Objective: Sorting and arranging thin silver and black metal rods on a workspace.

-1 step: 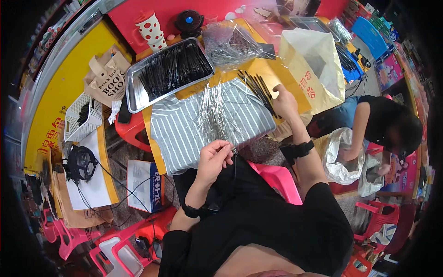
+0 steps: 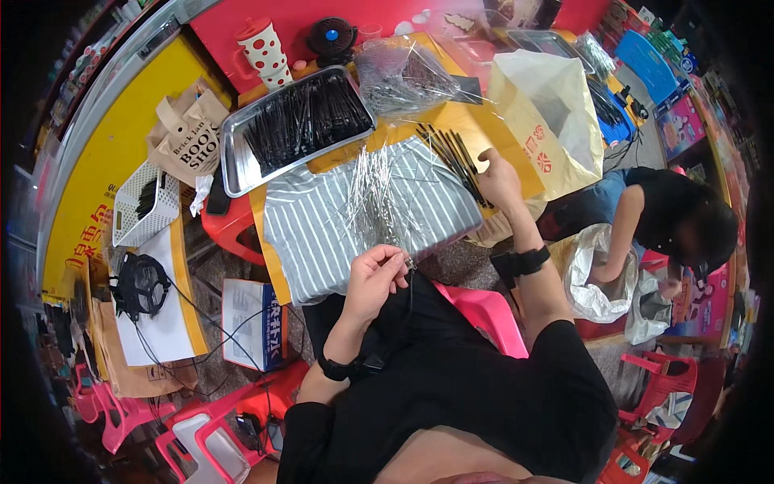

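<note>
Left fingers (image 2: pixel 393 263) pinching metal piece (image 2: pixel 410 264), right fingers (image 2: pixel 487 156) unclear — black rods (image 2: pixel 458 164) alongside, tray (image 2: pixel 243 166), yellowish bag (image 2: pixel 528 103) around

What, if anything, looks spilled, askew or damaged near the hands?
Nothing looks clearly spilled or damaged. Only the thin silver wires look askew: on the striped cloth they fan out unevenly, with strays crossing toward the black sticks.

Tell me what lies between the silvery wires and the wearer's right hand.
In the head view, striped grey cloth, then dark sticks beside the right hand.
</note>
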A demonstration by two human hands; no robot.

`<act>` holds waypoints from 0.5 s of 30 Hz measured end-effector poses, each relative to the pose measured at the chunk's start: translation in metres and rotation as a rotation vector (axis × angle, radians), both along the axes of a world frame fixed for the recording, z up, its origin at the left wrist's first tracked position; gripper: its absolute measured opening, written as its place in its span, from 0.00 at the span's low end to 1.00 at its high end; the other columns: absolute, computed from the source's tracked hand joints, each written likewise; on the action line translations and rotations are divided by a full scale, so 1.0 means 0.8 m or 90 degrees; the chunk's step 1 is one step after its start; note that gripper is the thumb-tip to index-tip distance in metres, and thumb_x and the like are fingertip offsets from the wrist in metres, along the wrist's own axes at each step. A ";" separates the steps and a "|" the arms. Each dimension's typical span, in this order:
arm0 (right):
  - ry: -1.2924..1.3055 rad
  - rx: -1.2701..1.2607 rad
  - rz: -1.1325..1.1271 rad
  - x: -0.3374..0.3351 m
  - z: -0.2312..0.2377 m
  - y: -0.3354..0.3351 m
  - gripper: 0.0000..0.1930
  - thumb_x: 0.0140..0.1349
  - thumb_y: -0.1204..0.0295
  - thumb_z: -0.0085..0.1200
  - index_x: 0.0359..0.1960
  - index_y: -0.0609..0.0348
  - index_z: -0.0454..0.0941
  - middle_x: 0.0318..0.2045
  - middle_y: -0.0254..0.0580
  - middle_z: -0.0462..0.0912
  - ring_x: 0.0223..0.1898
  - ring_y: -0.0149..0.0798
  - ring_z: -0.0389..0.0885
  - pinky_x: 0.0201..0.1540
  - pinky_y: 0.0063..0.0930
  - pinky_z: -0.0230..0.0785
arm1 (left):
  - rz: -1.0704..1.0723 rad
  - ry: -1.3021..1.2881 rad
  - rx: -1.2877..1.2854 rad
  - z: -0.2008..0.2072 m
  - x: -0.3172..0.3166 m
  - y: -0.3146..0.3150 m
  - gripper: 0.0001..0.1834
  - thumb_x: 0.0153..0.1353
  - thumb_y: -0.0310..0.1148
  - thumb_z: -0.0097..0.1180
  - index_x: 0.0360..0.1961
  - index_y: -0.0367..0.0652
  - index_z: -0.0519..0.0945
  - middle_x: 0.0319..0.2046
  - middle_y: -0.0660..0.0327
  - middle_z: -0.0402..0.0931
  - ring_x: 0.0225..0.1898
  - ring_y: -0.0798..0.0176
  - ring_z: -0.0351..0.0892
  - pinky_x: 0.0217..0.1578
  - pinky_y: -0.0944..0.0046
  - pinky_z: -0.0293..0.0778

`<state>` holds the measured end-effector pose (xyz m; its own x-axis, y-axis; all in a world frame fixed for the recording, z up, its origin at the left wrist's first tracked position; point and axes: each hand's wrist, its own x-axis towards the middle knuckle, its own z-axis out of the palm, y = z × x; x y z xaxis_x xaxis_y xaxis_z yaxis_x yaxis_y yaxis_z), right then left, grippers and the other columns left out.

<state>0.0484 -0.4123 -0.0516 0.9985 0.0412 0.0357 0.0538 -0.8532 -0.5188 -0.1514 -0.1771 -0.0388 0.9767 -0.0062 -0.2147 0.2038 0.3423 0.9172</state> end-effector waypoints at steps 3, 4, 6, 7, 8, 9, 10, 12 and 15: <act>-0.014 0.010 -0.023 -0.006 0.004 -0.002 0.19 0.48 0.75 0.52 0.46 0.57 0.72 0.38 0.59 0.80 0.44 0.57 0.78 0.45 0.43 0.69 | -0.003 0.002 -0.004 -0.002 -0.003 0.002 0.08 0.64 0.28 0.51 0.38 0.34 0.78 0.24 0.64 0.76 0.20 0.75 0.73 0.19 0.78 0.66; -0.015 0.008 -0.023 -0.008 0.005 -0.002 0.19 0.48 0.75 0.52 0.46 0.57 0.72 0.38 0.59 0.80 0.44 0.57 0.78 0.45 0.43 0.69 | 0.000 -0.002 -0.004 -0.003 -0.003 0.002 0.08 0.64 0.28 0.51 0.38 0.34 0.78 0.23 0.64 0.76 0.20 0.75 0.73 0.19 0.78 0.66; -0.007 0.019 -0.037 -0.013 0.005 -0.002 0.21 0.47 0.75 0.53 0.47 0.58 0.71 0.38 0.60 0.80 0.43 0.57 0.78 0.45 0.44 0.68 | 0.003 -0.009 -0.006 -0.003 -0.004 0.002 0.08 0.64 0.28 0.51 0.38 0.34 0.79 0.23 0.64 0.76 0.20 0.75 0.73 0.18 0.78 0.65; -0.009 0.017 -0.036 -0.016 0.003 -0.002 0.21 0.47 0.75 0.53 0.47 0.58 0.71 0.38 0.60 0.80 0.43 0.57 0.78 0.45 0.44 0.68 | 0.003 -0.011 0.001 -0.004 -0.005 0.001 0.08 0.64 0.29 0.51 0.38 0.34 0.78 0.24 0.63 0.76 0.20 0.74 0.74 0.19 0.78 0.66; -0.034 0.007 -0.034 -0.018 -0.002 -0.001 0.21 0.47 0.75 0.53 0.46 0.58 0.71 0.36 0.59 0.80 0.41 0.58 0.79 0.43 0.44 0.69 | 0.002 -0.014 0.008 -0.004 -0.006 0.000 0.09 0.64 0.29 0.51 0.38 0.34 0.78 0.24 0.63 0.76 0.21 0.74 0.74 0.19 0.78 0.66; -0.059 -0.004 -0.032 -0.021 -0.004 -0.001 0.21 0.47 0.75 0.53 0.46 0.58 0.71 0.34 0.59 0.80 0.39 0.58 0.79 0.42 0.44 0.69 | 0.003 -0.016 0.006 -0.002 -0.007 -0.002 0.09 0.64 0.29 0.51 0.38 0.34 0.78 0.24 0.63 0.76 0.21 0.74 0.74 0.19 0.78 0.66; -0.061 -0.005 -0.029 -0.021 -0.004 -0.003 0.21 0.47 0.75 0.53 0.46 0.58 0.71 0.34 0.59 0.80 0.39 0.58 0.79 0.42 0.44 0.69 | -0.003 -0.017 0.011 0.001 -0.007 -0.002 0.09 0.64 0.29 0.51 0.38 0.34 0.78 0.24 0.63 0.76 0.21 0.73 0.74 0.19 0.77 0.66; -0.061 0.062 -0.021 -0.022 -0.002 -0.009 0.20 0.48 0.77 0.53 0.46 0.60 0.70 0.28 0.53 0.80 0.30 0.49 0.80 0.34 0.37 0.70 | -0.007 -0.019 0.016 0.001 -0.008 0.000 0.09 0.65 0.29 0.51 0.37 0.34 0.78 0.24 0.63 0.77 0.21 0.72 0.75 0.20 0.77 0.65; 0.091 0.477 0.010 -0.048 0.025 0.005 0.19 0.48 0.81 0.53 0.45 0.63 0.69 0.24 0.43 0.78 0.24 0.32 0.75 0.27 0.25 0.66 | -0.020 -0.022 -0.040 -0.005 -0.010 0.005 0.09 0.66 0.30 0.49 0.38 0.34 0.76 0.29 0.60 0.78 0.24 0.69 0.78 0.23 0.75 0.69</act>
<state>0.0100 -0.4085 -0.0315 0.9950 0.0710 -0.0706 -0.0490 -0.2695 -0.9618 -0.1597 -0.1731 -0.0430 0.9828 -0.0491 -0.1783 0.1831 0.3936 0.9009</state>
